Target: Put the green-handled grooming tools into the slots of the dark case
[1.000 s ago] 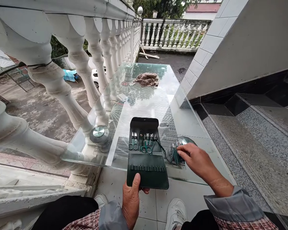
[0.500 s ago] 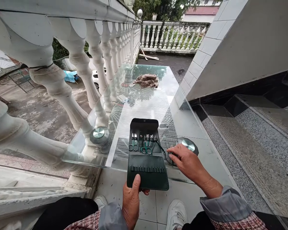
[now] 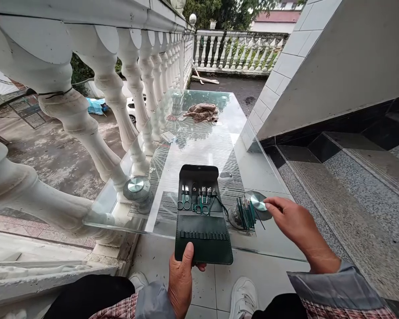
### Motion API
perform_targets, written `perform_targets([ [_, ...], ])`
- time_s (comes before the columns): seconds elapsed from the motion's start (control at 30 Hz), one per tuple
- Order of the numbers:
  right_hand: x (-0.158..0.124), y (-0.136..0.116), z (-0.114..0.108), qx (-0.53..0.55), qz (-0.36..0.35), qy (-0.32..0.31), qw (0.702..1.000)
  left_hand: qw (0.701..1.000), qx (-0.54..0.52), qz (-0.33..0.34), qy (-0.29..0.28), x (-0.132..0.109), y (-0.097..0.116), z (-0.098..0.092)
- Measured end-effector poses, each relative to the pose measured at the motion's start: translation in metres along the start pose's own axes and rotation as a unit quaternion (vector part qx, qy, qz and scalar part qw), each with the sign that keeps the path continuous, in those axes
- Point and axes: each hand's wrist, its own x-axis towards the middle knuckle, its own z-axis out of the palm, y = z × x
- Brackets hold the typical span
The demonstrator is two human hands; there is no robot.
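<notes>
My left hand [image 3: 182, 274] grips the lower edge of an open dark green manicure case [image 3: 202, 254], thumb on top. Scissors [image 3: 183, 201], a second pair of scissors [image 3: 202, 207], nail clippers [image 3: 206, 195] and other small tools sit in the case's upper half. Its lower row of elastic loops [image 3: 204, 235] holds nothing. Right of the case, a bundle of slim green-handled tools [image 3: 246, 214] lies on the glass table. Just beyond it, my right hand [image 3: 294, 221] has thumb and forefinger pinched together; what is between them is too small to make out.
The glass table [image 3: 269, 177] has round metal supports, one at the left [image 3: 137, 185] and one at the right [image 3: 257, 201]. A crumpled brown cloth [image 3: 202, 112] lies at the far end. White balusters [image 3: 109, 88] line the left; stone steps [image 3: 346, 199] rise at the right.
My right hand has moved right, away from the case, uncovering the bundle of green tools. My left hand still holds the case in nearly the same place.
</notes>
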Motion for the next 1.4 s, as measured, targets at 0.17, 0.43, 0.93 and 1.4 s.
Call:
perform_targets([
  [0.17,-0.002,-0.001,0.008,-0.069,-0.036,-0.068,0.995,1.000,0.000,-0.012,0.010,-0.001,0.001,0.001],
  [0.43,-0.004,-0.033,0.018,0.107,-0.092,0.025,0.990,0.996,-0.032,-0.055,-0.057,-0.009,0.001,0.007],
  [0.93,0.006,-0.090,0.038,-0.052,-0.174,-0.042,0.983,0.600,0.572,0.463,-0.314,0.010,0.081,0.028],
  [1.4,0.015,-0.090,0.037,-0.018,-0.173,-0.109,0.979,0.366,0.695,0.555,-0.275,0.032,0.065,0.018],
])
